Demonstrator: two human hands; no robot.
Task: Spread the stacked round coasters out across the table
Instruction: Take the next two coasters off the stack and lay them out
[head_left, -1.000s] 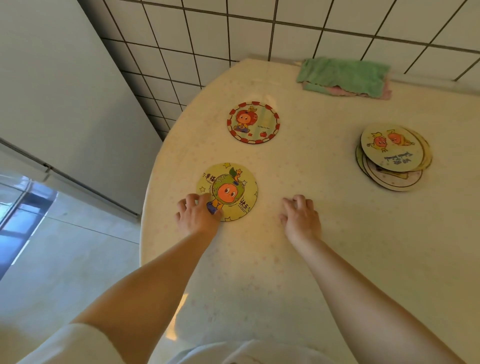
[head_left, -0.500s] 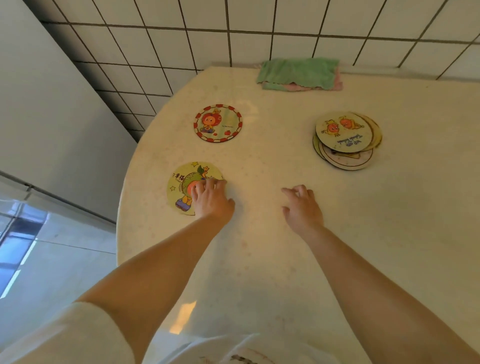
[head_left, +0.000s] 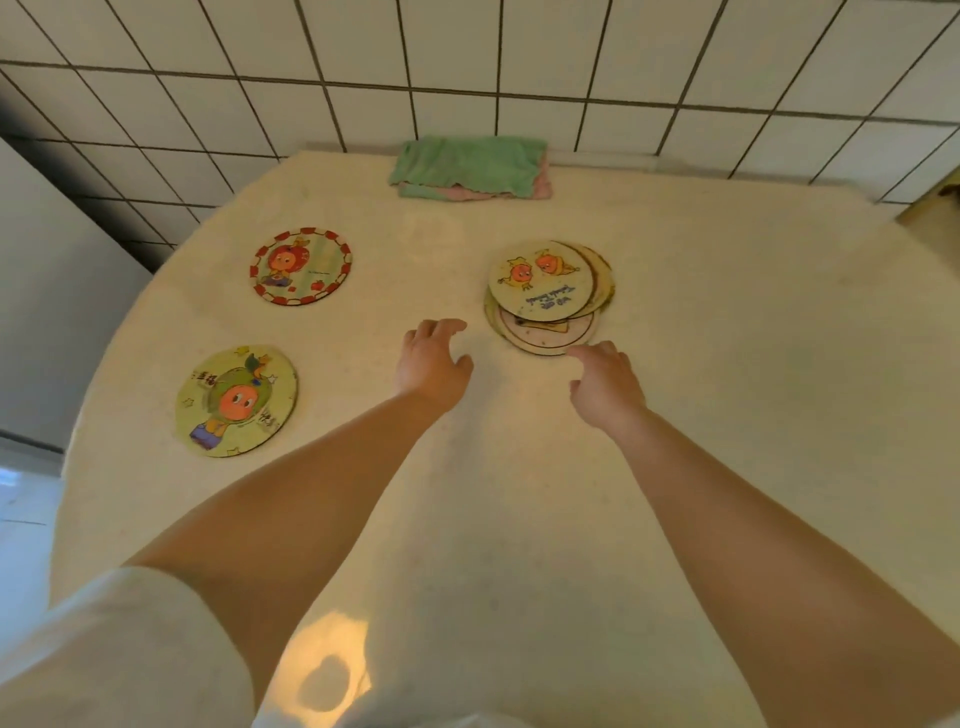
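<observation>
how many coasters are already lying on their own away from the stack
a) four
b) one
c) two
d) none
c: the red-rimmed coaster and the green coaster each lie alone on the left part of the table, while the rest sit overlapped in the stack that the left hand and right hand are nearing.

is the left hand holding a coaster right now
No, the left hand is empty, open above bare table beside the coaster stack.
</observation>
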